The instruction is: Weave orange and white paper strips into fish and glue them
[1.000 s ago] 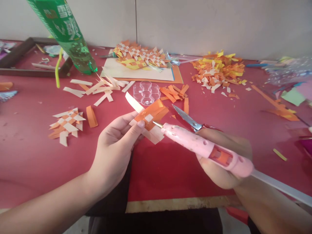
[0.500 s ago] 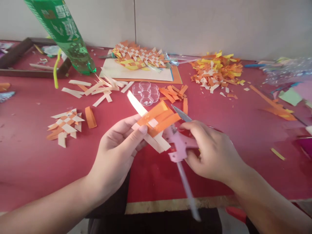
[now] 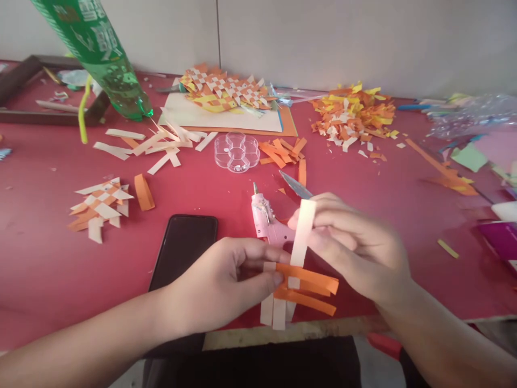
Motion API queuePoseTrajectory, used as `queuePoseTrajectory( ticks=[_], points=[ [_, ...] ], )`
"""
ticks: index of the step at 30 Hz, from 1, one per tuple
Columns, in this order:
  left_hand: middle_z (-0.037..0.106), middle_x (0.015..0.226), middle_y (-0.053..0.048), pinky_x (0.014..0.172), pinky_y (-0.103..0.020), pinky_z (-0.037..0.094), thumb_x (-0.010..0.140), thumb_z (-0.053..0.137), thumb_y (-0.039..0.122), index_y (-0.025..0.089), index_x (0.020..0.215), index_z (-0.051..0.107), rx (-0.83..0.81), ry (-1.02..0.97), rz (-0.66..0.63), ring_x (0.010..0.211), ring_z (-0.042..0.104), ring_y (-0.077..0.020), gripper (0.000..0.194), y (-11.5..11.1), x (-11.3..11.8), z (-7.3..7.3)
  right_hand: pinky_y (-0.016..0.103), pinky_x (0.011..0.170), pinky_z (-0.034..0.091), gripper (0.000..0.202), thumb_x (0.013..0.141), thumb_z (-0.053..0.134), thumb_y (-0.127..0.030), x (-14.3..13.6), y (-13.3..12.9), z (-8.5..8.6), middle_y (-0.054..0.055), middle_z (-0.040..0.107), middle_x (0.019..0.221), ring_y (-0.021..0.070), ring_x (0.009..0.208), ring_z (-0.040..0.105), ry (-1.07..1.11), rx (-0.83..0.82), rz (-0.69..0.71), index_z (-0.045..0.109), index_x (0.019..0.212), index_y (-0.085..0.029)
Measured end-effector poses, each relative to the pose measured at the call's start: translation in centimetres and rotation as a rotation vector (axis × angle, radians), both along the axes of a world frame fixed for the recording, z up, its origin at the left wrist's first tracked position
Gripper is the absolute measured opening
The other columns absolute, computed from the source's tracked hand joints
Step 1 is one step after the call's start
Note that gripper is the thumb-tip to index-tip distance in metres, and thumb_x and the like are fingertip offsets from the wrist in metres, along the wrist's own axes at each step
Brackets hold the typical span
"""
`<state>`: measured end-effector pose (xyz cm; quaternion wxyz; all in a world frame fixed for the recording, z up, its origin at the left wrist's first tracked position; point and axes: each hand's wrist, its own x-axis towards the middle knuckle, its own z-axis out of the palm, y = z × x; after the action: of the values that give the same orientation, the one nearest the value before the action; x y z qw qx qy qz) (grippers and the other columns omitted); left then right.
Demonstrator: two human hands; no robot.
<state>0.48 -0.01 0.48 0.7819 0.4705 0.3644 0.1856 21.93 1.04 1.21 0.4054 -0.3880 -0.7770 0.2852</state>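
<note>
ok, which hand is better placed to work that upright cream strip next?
Right, I'd say: the right hand has its fingers on the cream strip, while the left hand pinches the woven paper.

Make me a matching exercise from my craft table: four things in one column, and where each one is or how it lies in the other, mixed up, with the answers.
1. glue gun
2. phone
3. clear tray
4. raised pale strip

A. partly behind the left hand
B. at the fingertips of the right hand
C. nozzle toward the wall
D. between loose pale strips and short orange strips

Pairs: 1-C, 2-A, 3-D, 4-B
</note>
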Motion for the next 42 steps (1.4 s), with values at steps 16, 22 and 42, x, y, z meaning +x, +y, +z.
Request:
queuePoseTrajectory(
  ticks=[16,22,42],
  points=[
    [0.076,0.108,-0.006,0.087,-0.022,0.055,0.091,0.063,0.026,0.017,0.112,0.07,-0.138,-0.109,0.264,0.097,0.071,-0.0157,0.024,0.5,0.2,0.0,0.04,0.074,0.057,0.019,0.079,0.067,-0.012,0.0,-0.6,0.1,-0.001,0.076,0.097,0.0207,0.091,0.061,-0.36,0.514,0.124,0.071,0.093,-0.024],
    [0.076,0.109,-0.006,0.086,-0.02,0.055,0.09,0.065,0.025,0.015,0.108,0.07,-0.127,-0.14,0.288,0.096,0.071,-0.0146,0.02,0.5,0.1,-0.1,0.041,0.076,0.054,0.017,0.08,0.067,-0.014,0.0,-0.7,0.2,-0.004,0.077,0.093,0.0218,0.091,0.06,-0.379,0.517,0.106,0.071,0.09,-0.027],
    [0.075,0.081,0.002,0.077,-0.022,0.055,0.085,0.072,0.027,0.019,0.085,0.069,-0.056,-0.189,0.402,0.076,0.069,-0.0102,0.008,0.4,0.0,0.3,0.044,0.071,0.045,0.02,0.077,0.06,-0.03,-0.1,-1.1,0.0,0.007,0.062,0.088,0.0261,0.084,0.057,-0.173,0.565,-0.119,0.064,0.095,-0.022]
  ],
)
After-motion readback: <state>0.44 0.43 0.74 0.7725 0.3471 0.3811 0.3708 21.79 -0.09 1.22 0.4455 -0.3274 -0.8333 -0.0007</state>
